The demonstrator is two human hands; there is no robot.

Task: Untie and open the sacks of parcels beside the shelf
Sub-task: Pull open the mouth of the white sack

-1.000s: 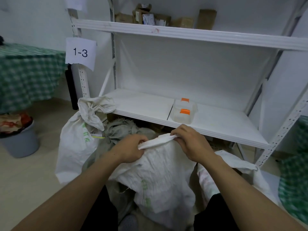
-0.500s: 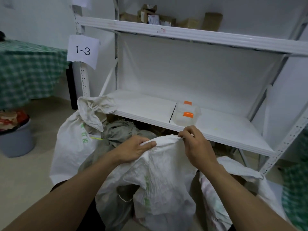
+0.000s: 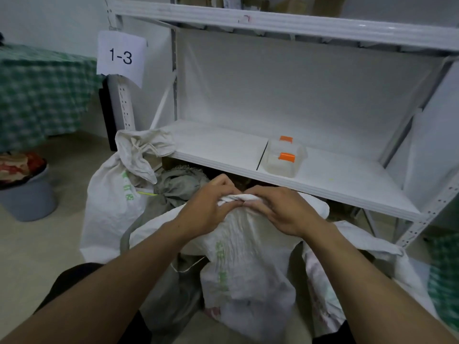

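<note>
Left hand [image 3: 211,207] and right hand [image 3: 280,211] both pinch the bunched mouth of the sack [image 3: 248,269], fingertips close together. Sack stands on the floor [image 3: 37,249] before the shelf [image 3: 218,150]. Tied sack [image 3: 111,202] at left, grey sack [image 3: 178,184] between them. Clear box [image 3: 285,162], orange clips, on shelf.

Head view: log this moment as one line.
white sack: mouth bunched between hands | left hand: pinches its mouth | right hand: pinches its mouth | tied sack: on floor left, untouched
</note>
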